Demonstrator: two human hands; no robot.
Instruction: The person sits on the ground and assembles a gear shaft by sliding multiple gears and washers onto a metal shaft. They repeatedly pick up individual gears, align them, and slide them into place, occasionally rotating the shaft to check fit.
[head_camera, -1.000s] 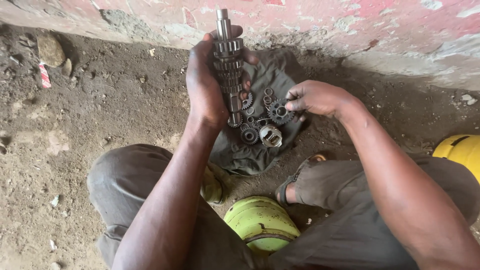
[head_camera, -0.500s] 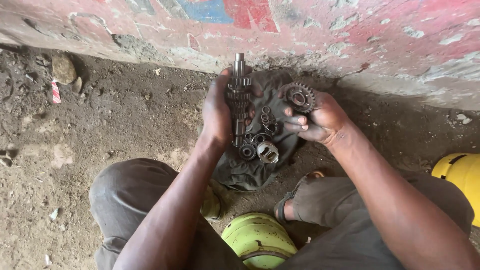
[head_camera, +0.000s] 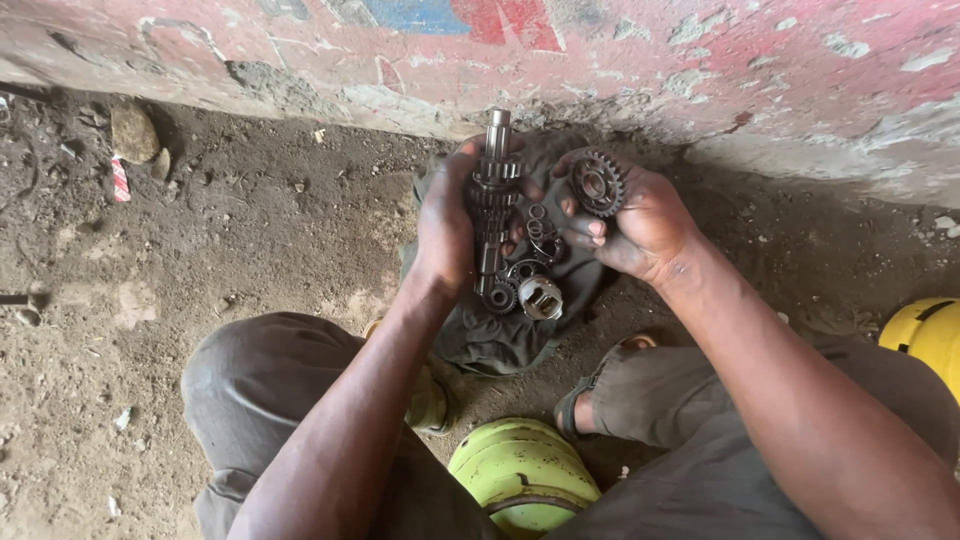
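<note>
1. The gear shaft (head_camera: 493, 200) stands upright in the left hand (head_camera: 447, 225), which is closed round its middle so both ends stay free; its splined top pokes above the fingers, likely held that way so parts can slide on from the end.
2. The shaft looks like dull grey steel, greasy, with stacked toothed rings along its length and a plain round tip.
3. The loose gear (head_camera: 597, 183) lies in the right hand (head_camera: 640, 222), pinched by thumb and fingertips with its face turned up and its bore showing, just beside the shaft's upper end but apart from it.
4. Below both hands a dark cloth (head_camera: 500, 335) is spread on the dirt ground (head_camera: 250, 230), keeping the small rings and gears (head_camera: 528, 290) out of the grit.
5. A painted wall (head_camera: 700, 70) runs behind; a green cylinder (head_camera: 520, 475) sits between the person's knees and a yellow container (head_camera: 925, 335) at the right edge.
</note>
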